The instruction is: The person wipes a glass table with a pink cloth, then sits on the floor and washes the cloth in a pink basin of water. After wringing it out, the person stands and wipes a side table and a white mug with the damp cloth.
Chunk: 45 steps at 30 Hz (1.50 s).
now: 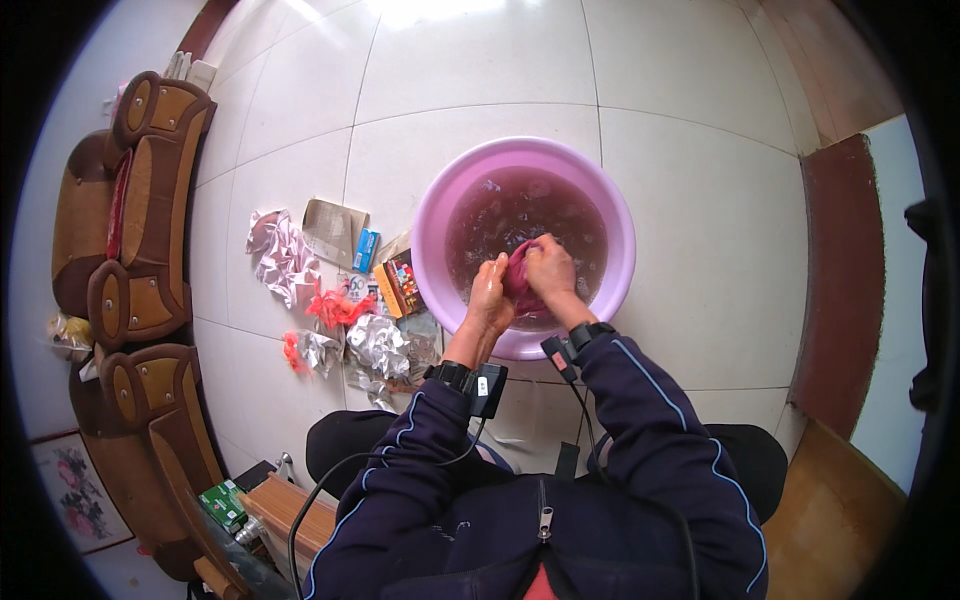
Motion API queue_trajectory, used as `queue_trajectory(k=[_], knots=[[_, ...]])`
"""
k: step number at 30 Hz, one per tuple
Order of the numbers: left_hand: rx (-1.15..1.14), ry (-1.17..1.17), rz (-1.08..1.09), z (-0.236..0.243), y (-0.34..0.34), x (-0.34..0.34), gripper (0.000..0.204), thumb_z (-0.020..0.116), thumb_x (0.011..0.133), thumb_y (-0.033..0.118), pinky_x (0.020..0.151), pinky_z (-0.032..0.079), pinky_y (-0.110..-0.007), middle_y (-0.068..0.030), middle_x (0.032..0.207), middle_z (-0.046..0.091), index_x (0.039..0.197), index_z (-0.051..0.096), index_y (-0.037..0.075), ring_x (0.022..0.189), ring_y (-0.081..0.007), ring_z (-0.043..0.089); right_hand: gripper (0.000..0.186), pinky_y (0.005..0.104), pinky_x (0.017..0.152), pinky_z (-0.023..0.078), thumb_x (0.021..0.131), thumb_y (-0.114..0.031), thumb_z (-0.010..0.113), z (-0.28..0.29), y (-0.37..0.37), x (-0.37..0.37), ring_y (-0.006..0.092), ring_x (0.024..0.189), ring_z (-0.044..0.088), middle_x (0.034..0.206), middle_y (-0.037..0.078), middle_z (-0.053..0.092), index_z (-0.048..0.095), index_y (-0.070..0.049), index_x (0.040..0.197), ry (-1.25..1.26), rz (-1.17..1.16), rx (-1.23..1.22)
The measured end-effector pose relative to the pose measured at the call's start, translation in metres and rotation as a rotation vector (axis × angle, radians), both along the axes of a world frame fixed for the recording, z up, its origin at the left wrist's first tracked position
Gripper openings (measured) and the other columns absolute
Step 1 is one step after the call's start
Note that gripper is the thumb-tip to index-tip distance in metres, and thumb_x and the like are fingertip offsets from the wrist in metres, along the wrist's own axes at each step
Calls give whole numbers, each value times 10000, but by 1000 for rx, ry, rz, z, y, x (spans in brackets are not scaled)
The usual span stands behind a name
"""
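Observation:
A pink plastic basin [622, 215] stands on the tiled floor in front of me, holding murky reddish-brown water [525, 205] with foam or bubbles on it. Over its near part, both my hands grip a wet dark-red cloth [519, 275]. My left hand [489, 295] is closed at the cloth's left side, its fingers pointing away from me. Across from it, my right hand [550, 270] is curled round the cloth with the knuckles up. The cloth is bunched between the hands, and its lower end hangs close to the water; whether it dips in I cannot tell.
Left of the basin lie crumpled pinkish paper [283, 255], silvery crumpled wrapping [378, 343], red plastic scraps [342, 307], a small blue box [366, 250] and a colourful carton [400, 284]. A brown sofa [150, 210] lines the left wall. Cables run from devices on both my wrists.

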<state>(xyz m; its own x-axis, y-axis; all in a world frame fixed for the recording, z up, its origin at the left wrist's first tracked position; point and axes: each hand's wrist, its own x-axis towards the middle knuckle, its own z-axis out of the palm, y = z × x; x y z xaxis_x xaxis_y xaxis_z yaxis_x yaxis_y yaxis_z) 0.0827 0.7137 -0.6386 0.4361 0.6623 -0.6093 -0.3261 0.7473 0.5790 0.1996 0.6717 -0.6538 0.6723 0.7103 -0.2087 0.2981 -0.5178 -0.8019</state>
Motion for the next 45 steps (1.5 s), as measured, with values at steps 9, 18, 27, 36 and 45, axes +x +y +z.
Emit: queue_trajectory(k=[9,18,27,36,45], knots=[[-44,172,-5,-22,6,-15,257,568,920,295,731,508,-360,-39,884,564,1109,535,124,827,-201,560,282,380,814,506,765,-170,555,-8,-6,6,293,909,654,960,146,672,674,-136,1018,407,64,-13],[-87,-329,-82,-8,14,-16,204,503,948,278,716,536,-371,-64,875,616,941,582,90,815,-199,608,232,454,744,483,816,-294,571,60,-1,-45,374,844,595,902,179,586,549,-71,876,49,63,203],[-35,-52,-3,-5,24,-23,224,448,965,258,642,522,-335,-49,783,583,885,557,79,676,-186,573,224,494,766,467,863,-286,521,54,-11,-62,395,886,578,965,171,542,510,-113,1005,49,270,213],[65,117,31,-5,1,-11,205,506,947,232,790,503,-406,-77,960,564,1091,520,86,889,-239,560,329,457,812,477,806,-325,613,-22,-5,21,370,945,607,933,205,639,568,-78,1018,6,-197,-86],[-149,-89,-47,-27,20,-33,363,502,941,384,758,521,-386,-97,951,592,1089,540,55,882,-249,584,217,394,743,508,742,-238,584,44,-11,-42,307,819,647,857,140,662,668,-124,906,311,133,222]])
